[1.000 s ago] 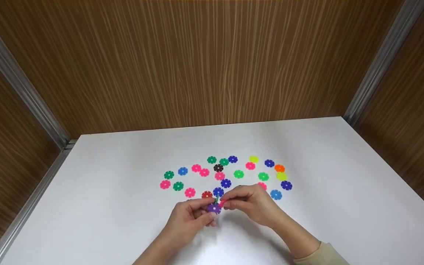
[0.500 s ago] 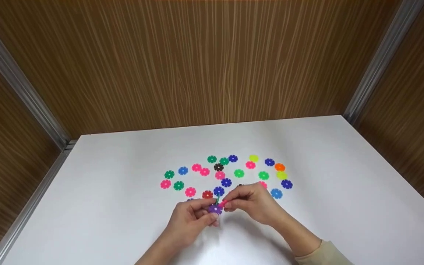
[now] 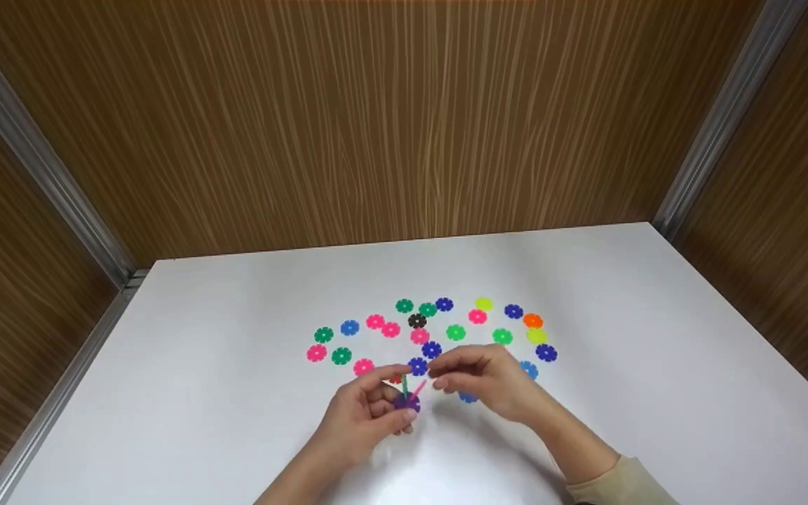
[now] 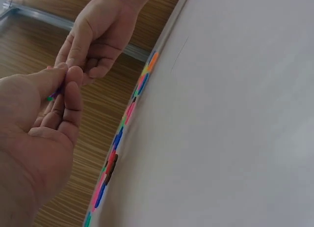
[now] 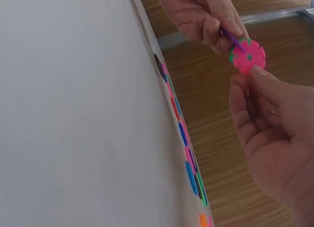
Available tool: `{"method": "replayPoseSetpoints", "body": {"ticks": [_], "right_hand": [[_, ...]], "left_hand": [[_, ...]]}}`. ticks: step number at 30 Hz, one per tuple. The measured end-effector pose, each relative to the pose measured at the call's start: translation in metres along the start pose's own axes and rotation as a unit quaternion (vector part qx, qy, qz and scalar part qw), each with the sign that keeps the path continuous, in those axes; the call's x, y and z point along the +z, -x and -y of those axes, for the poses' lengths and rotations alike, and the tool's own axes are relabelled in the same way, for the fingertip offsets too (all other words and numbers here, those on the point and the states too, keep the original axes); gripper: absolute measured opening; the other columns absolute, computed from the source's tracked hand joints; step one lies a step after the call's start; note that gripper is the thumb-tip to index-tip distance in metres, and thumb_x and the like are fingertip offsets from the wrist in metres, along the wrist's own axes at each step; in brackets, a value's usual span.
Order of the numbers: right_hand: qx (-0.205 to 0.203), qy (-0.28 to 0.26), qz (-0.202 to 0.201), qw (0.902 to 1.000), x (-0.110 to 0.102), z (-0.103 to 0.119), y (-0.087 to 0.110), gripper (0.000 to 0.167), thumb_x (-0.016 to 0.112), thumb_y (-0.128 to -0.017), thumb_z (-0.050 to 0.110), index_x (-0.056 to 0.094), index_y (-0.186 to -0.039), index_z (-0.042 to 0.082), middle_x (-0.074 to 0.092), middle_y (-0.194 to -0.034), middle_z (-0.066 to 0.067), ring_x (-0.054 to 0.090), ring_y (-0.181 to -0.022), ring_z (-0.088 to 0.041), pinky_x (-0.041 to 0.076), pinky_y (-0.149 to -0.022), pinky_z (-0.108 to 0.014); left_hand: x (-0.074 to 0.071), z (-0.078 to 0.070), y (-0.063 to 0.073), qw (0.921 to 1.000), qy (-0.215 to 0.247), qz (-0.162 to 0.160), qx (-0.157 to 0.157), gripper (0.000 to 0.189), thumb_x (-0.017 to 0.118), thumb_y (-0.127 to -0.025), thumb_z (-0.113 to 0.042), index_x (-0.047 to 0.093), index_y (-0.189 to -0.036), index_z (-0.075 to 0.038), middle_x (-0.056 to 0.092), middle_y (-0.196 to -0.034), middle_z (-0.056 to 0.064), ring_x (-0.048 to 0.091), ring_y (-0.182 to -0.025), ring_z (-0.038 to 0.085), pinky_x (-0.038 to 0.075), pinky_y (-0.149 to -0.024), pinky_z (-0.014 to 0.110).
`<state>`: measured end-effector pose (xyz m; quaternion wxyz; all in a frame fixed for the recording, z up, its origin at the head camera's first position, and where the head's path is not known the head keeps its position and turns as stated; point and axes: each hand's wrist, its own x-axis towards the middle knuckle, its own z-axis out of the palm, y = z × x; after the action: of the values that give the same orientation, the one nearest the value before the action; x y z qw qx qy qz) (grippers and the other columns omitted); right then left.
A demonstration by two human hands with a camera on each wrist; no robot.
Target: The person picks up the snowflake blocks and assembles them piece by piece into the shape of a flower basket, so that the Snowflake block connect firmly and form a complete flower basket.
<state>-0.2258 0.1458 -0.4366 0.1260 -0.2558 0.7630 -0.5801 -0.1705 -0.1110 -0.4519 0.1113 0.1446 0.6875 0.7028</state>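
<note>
My left hand (image 3: 362, 421) pinches a purple notched snowflake disc (image 3: 414, 405) between thumb and curled fingers, its index finger stretched up by a green disc (image 3: 405, 386). The green disc and a pink disc (image 3: 419, 388) stand edge-on out of the purple one, spreading like a V. Just right of the pink disc, my right hand (image 3: 495, 382) has its thumb and index finger parted. In the right wrist view the pink disc (image 5: 256, 52) faces the camera, with the green one behind it and the right thumb tip overlapping its lower edge.
Several loose notched discs lie flat on the white table (image 3: 236, 337) beyond the hands, among them a black disc (image 3: 416, 321), an orange disc (image 3: 532, 320) and a blue disc (image 3: 468, 398) below the right hand. Wood-patterned panels (image 3: 404, 126) wall in the table.
The right fingers have let go of the pink disc and spread slightly apart. The left index finger has lifted, and the joined discs have tipped, with the purple one lower.
</note>
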Motion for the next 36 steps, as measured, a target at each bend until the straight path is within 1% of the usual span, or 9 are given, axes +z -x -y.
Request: {"method": "replayPoseSetpoints", "body": {"ticks": [4, 8, 16, 20, 24, 28, 31, 33, 36], "right_hand": [[0.032, 0.062, -0.029, 0.9971, -0.019, -0.01, 0.001, 0.022, 0.078, -0.098, 0.01, 0.079, -0.119, 0.005, 0.077, -0.115, -0.012, 0.071, -0.098, -0.024, 0.06, -0.083, -0.024], [0.053, 0.134, -0.012, 0.9896, -0.031, -0.023, 0.005, 0.02, 0.08, -0.094, 0.006, 0.083, -0.112, 0.013, 0.078, -0.11, -0.003, 0.067, -0.094, -0.021, 0.057, -0.079, -0.022], [0.03, 0.189, 0.027, 0.9812, -0.034, -0.031, 0.007, 0.028, 0.084, -0.089, 0.003, 0.082, -0.113, 0.017, 0.077, -0.112, 0.002, 0.069, -0.105, -0.022, 0.058, -0.089, -0.028], [0.02, 0.197, 0.034, 0.9796, -0.032, -0.03, 0.007, 0.022, 0.084, -0.089, 0.005, 0.082, -0.108, 0.018, 0.075, -0.107, 0.005, 0.067, -0.099, -0.02, 0.057, -0.086, -0.027], [0.009, 0.166, 0.023, 0.9858, -0.024, -0.022, 0.008, 0.011, 0.082, -0.092, 0.007, 0.081, -0.1, 0.015, 0.074, -0.097, 0.004, 0.061, -0.087, -0.017, 0.053, -0.076, -0.023], [-0.004, 0.069, 0.014, 0.9975, -0.011, -0.007, 0.006, 0.009, 0.08, -0.095, 0.007, 0.08, -0.103, 0.004, 0.074, -0.095, -0.006, 0.066, -0.081, -0.017, 0.059, -0.074, -0.025], [-0.026, 0.004, 0.025, 0.9993, 0.001, 0.003, 0.005, 0.015, 0.077, -0.097, 0.005, 0.078, -0.109, -0.003, 0.075, -0.1, -0.014, 0.073, -0.082, -0.02, 0.064, -0.077, -0.033], [-0.041, -0.013, 0.03, 0.9986, 0.007, 0.008, 0.004, 0.015, 0.075, -0.097, 0.002, 0.078, -0.111, -0.003, 0.076, -0.103, -0.016, 0.075, -0.086, -0.021, 0.064, -0.08, -0.036], [-0.042, -0.009, 0.021, 0.9989, 0.013, 0.011, 0.005, 0.015, 0.074, -0.098, 0.0, 0.08, -0.112, 0.002, 0.077, -0.104, -0.013, 0.076, -0.087, -0.021, 0.064, -0.082, -0.035]], "left_hand": [[0.0, -0.002, -0.002, 0.9986, 0.027, -0.039, -0.022, 0.058, 0.082, -0.091, -0.001, 0.06, -0.145, -0.004, 0.072, -0.101, 0.016, 0.076, -0.087, 0.028, 0.064, -0.082, 0.037], [0.0, -0.003, -0.003, 0.9984, 0.022, -0.045, -0.026, 0.061, 0.083, -0.089, 0.002, 0.06, -0.145, -0.005, 0.071, -0.1, 0.015, 0.075, -0.089, 0.027, 0.064, -0.083, 0.038], [-0.002, -0.003, -0.004, 0.9987, 0.003, -0.048, -0.017, 0.068, 0.088, -0.084, 0.002, 0.06, -0.145, -0.006, 0.071, -0.102, 0.013, 0.072, -0.091, 0.024, 0.063, -0.086, 0.031], [-0.002, -0.003, -0.004, 0.9982, 0.012, -0.056, -0.018, 0.066, 0.088, -0.083, 0.003, 0.059, -0.142, -0.001, 0.072, -0.101, 0.012, 0.072, -0.09, 0.023, 0.063, -0.085, 0.032], [0.0, -0.003, -0.003, 0.9975, 0.014, -0.065, -0.024, 0.062, 0.089, -0.082, 0.002, 0.06, -0.137, -0.002, 0.072, -0.099, 0.012, 0.073, -0.089, 0.023, 0.063, -0.084, 0.032], [0.002, -0.003, -0.002, 0.9973, 0.01, -0.069, -0.024, 0.061, 0.09, -0.081, 0.001, 0.06, -0.134, -0.003, 0.072, -0.096, 0.011, 0.073, -0.086, 0.022, 0.063, -0.083, 0.032], [0.004, -0.003, -0.002, 0.9972, 0.002, -0.072, -0.021, 0.061, 0.09, -0.082, 0.0, 0.061, -0.134, -0.003, 0.072, -0.094, 0.009, 0.073, -0.085, 0.021, 0.063, -0.082, 0.031], [0.005, -0.003, -0.002, 0.9973, -0.005, -0.072, -0.017, 0.06, 0.09, -0.082, 0.0, 0.061, -0.135, -0.003, 0.073, -0.093, 0.009, 0.073, -0.084, 0.021, 0.063, -0.081, 0.031], [0.005, -0.003, -0.001, 0.9976, -0.011, -0.067, -0.009, 0.062, 0.09, -0.083, 0.0, 0.061, -0.138, 0.0, 0.073, -0.093, 0.009, 0.073, -0.084, 0.02, 0.063, -0.079, 0.03]]}}
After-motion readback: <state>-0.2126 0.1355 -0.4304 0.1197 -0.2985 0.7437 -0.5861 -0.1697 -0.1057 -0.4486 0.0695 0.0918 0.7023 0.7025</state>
